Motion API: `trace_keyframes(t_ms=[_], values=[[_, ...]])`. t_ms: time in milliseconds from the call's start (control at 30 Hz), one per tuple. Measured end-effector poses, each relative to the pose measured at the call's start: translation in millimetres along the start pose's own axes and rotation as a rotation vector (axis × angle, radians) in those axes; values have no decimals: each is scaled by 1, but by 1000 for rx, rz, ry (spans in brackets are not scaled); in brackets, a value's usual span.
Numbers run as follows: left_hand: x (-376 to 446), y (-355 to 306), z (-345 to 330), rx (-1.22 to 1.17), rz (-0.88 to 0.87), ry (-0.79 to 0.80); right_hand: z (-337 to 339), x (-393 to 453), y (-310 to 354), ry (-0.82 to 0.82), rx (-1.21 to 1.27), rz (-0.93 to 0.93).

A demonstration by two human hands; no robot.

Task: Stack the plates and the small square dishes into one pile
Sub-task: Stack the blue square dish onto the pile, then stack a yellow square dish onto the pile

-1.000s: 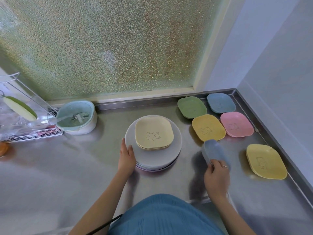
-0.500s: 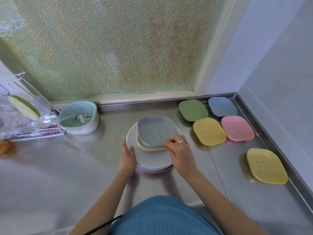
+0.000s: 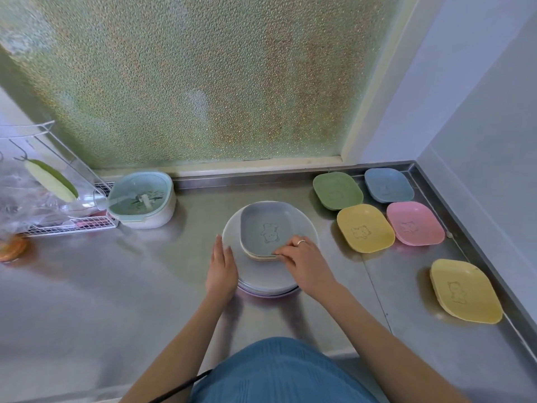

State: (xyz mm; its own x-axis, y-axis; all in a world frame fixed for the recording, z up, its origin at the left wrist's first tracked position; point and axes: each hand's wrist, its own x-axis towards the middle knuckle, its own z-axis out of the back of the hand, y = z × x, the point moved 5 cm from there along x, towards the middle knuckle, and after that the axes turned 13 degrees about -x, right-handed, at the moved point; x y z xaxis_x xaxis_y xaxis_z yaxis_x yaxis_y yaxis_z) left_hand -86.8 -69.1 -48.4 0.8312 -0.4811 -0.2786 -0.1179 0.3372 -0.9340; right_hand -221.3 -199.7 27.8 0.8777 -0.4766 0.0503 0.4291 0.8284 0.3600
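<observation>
The right hand (image 3: pixel 305 266) rests its fingertips (image 3: pixel 280 253) on the near rim of the grey square dish (image 3: pixel 266 228); the grip is narrow, pinching that rim. The dish tops a few square dishes on the round plates (image 3: pixel 261 274), mid-surface. The left hand (image 3: pixel 221 270) lies flat and open against the plates' left edge. No writing is readable, only an outlined bear. How many plates lie beneath is unclear. Five square dishes sit apart at right, the nearest yellow dish (image 3: pixel 465 290).
</observation>
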Motion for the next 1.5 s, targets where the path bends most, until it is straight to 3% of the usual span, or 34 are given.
trace_keyframes(t_ms=[100, 200, 267, 333, 467, 667, 767, 900, 1067, 1233, 1500], values=[[8, -15, 0, 92, -50, 16, 24, -7, -18, -175, 136, -25], [17, -25, -10, 208, -63, 114, 42, -11, -71, -309, 51, -289], [18, -25, -13, 196, -53, 116, 41, -14, -111, -235, -26, -499], [18, -22, -13, 159, -36, 87, 29, -19, -142, -54, -105, -632], [19, -16, -11, 142, -30, 70, 1, -31, -167, 187, -345, -653], [19, -12, -11, 95, -13, 46, -11, -37, -173, 165, -568, -655], [20, -12, -12, 75, -27, 43, -1, -40, -172, 35, -557, -664], [19, -14, -11, 65, -28, 52, 26, -41, -152, -296, -393, -572], [19, -18, -10, 41, -28, 64, 57, -26, -80, -558, -236, -159], [20, -23, -10, 5, -13, 93, 49, -16, -25, -464, -257, 95], [13, -30, -1, -2, -4, 69, 29, -16, -8, -319, -220, 99]])
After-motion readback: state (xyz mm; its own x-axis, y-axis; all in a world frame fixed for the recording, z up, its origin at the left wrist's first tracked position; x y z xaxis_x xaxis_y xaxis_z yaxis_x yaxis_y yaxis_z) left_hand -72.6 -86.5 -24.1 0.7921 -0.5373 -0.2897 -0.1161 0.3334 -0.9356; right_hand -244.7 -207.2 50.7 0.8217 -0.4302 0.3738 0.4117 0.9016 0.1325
